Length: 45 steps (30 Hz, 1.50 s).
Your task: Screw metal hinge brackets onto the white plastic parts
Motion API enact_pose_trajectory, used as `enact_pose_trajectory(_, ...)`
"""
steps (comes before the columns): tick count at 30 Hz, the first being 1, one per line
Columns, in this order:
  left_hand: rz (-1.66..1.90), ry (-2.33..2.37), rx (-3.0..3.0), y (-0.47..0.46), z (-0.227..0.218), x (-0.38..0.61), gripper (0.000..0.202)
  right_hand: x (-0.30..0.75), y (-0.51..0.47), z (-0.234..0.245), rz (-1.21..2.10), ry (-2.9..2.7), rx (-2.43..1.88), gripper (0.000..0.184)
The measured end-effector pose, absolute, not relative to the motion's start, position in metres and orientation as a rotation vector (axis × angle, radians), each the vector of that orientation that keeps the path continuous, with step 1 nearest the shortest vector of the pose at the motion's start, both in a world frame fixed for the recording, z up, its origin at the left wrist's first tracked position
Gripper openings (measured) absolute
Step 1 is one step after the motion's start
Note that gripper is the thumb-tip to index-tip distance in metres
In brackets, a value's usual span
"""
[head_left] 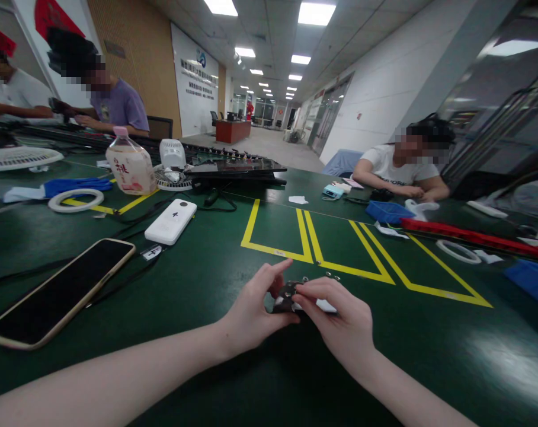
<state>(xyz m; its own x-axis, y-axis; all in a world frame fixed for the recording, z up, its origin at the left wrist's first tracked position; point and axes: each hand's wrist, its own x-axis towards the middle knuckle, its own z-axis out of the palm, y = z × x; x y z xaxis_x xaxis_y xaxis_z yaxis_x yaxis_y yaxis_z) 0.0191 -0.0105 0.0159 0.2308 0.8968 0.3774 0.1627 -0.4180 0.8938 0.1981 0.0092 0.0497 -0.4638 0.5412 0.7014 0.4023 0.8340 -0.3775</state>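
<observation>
My left hand [253,308] and my right hand [340,320] meet over the green table [233,367], both pinched around a small dark metal part [285,296] held between the fingertips. The left index finger points forward over it. A white scrap [326,306] lies under the right fingers. Two tiny silver bits [332,275] rest on the table just beyond the hands. Most of the dark part is hidden by my fingers.
A phone [60,290] and a white power bank [171,220] lie at left, with cables, a drink bottle [129,163], a tape ring [76,200] and a small fan [172,155]. Yellow floor-style lines [313,249] mark the table. Other people sit at left and right; blue bins [387,210] at right.
</observation>
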Motion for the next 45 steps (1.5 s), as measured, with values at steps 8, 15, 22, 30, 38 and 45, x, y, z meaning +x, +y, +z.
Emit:
enact_pose_trajectory(8, 1.144, 1.042, 1.813, -0.009, 0.018, 0.019, 0.078, 0.193, 0.010, 0.035, 0.287, -2.161, -0.717, 0.009)
enact_pose_trajectory(15, 1.115, 0.958, 1.820, -0.006, 0.013, 0.017, 0.067, 0.196, 0.006, 0.031, 0.372, -2.135, -0.699, 0.003)
enact_pose_trajectory(22, 0.899, 0.965, 1.869, -0.004, 0.014, 0.016, 0.021, 0.197, 0.002, 0.025, 0.502, -2.045, -0.749, 0.003)
enact_pose_trajectory(30, 0.789, 0.984, 1.896, -0.005, 0.019, 0.015, 0.020, 0.196, 0.001, 0.020, 0.609, -1.969, -0.905, 0.007)
enact_pose_trajectory(38, 0.808, 0.985, 1.922, -0.004, 0.017, 0.016, 0.021, 0.196, 0.002, 0.025, 0.554, -2.004, -0.755, 0.009)
enact_pose_trajectory(45, 0.809, 0.972, 1.933, -0.004, 0.016, 0.015, 0.019, 0.197, 0.002, 0.027, 0.590, -1.995, -0.798, 0.006)
